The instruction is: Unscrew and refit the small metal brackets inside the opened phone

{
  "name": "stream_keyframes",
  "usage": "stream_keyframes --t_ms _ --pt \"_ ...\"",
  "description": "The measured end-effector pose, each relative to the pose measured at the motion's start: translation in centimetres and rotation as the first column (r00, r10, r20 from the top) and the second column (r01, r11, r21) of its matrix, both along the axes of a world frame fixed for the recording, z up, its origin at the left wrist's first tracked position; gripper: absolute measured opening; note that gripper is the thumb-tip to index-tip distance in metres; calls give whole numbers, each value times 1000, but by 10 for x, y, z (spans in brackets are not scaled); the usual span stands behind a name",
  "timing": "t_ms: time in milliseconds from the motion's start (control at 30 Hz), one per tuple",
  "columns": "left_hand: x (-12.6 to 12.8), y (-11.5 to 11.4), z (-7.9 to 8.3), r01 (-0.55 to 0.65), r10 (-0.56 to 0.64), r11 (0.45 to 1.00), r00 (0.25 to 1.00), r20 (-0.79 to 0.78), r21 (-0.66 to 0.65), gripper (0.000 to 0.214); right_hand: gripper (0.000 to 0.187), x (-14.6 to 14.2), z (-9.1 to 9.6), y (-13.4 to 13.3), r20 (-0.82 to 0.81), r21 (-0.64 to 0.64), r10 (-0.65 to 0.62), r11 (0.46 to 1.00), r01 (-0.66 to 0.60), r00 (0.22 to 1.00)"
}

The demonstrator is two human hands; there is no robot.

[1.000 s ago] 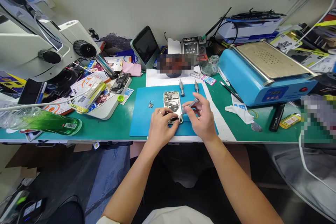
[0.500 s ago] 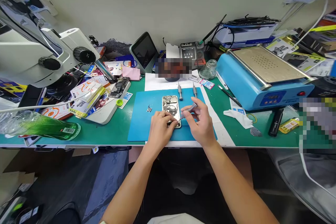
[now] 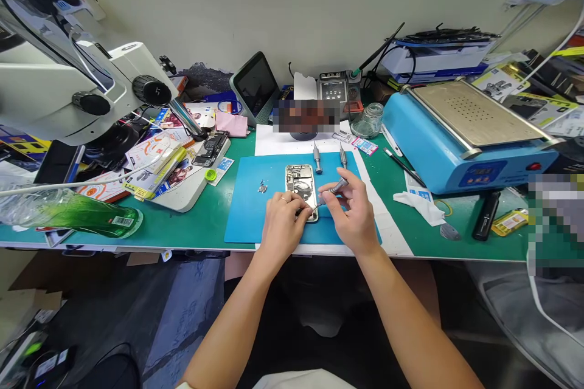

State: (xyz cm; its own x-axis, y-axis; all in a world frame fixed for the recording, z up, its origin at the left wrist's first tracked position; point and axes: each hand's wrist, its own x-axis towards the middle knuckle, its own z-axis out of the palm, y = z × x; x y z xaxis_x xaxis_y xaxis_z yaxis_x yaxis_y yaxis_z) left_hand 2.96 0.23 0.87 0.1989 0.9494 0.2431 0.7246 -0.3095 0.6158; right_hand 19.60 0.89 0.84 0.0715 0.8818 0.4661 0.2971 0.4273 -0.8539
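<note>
An opened smartphone (image 3: 299, 177) with bare inner parts lies on a blue mat (image 3: 249, 219). My left hand (image 3: 283, 220) is closed at its lower left edge, thumb and fingers gripping there; the fingertips are partly hidden. In my right hand (image 3: 354, 219) is a small grey screwdriver (image 3: 340, 185), held between thumb and fingers, its thin shaft slanting down left to the phone's lower end. Whether the tip touches a screw is too small to tell. Two more screwdrivers, one grey (image 3: 317, 159) and one darker (image 3: 343, 157), lie above the phone. Small metal parts (image 3: 263, 186) sit to its left.
A blue heating plate machine (image 3: 424, 152) stands at right, near a glass jar (image 3: 367, 120). At left are a microscope (image 3: 132, 82), a green bottle (image 3: 100, 214) on its side and a white stand (image 3: 191, 191) holding phone parts. The table's front edge runs below the mat.
The whole view has shifted slightly, so most things appear a little farther right. Both hands keep nearly the same pose at the phone, with the screwdriver still in the right one.
</note>
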Motion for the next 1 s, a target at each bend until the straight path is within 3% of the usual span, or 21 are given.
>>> stream_keyframes --t_ms 500,767,1000 --pt "-10 0 4 1 8 999 962 272 -34 15 44 1 -2 2 -52 -4 -27 1000 26 998" --pt "-10 -4 4 -4 -5 1000 937 350 25 14 42 -15 3 4 -294 -77 -66 996 45 953" --pt "-10 -6 4 -28 17 999 932 363 27 15 42 -21 3 0 -324 -110 -49 994 13 945"
